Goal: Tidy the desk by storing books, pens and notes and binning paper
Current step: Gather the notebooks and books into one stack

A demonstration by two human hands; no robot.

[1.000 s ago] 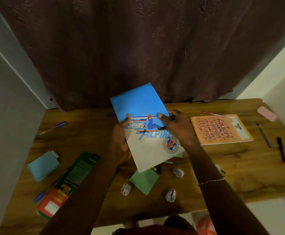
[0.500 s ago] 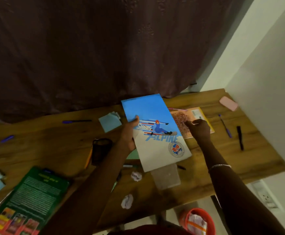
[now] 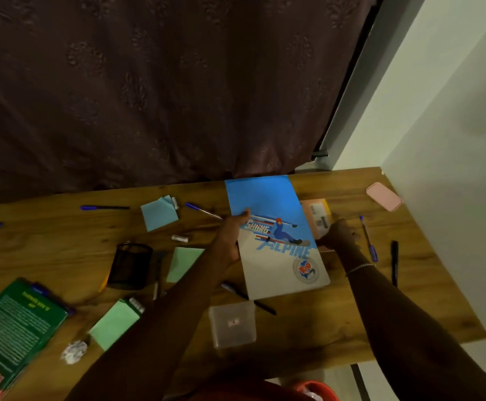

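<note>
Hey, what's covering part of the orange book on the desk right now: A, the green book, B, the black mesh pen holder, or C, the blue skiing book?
C: the blue skiing book, held by the left hand, overlaps the left side of the orange book.

The room was dim. The brightest part was the pale wall point(image 3: 453, 111) on the right, so the light seemed to fall there. The dark curtain point(image 3: 149, 82) showed only faint patterns. The wooden desk point(image 3: 409, 299) looked dull and brown. The 2 arms point(image 3: 149, 328) looked nearly black. The words on the blue book point(image 3: 265, 198) were soft and a bit blurry. Lines near the edges leaned and bent.
</note>
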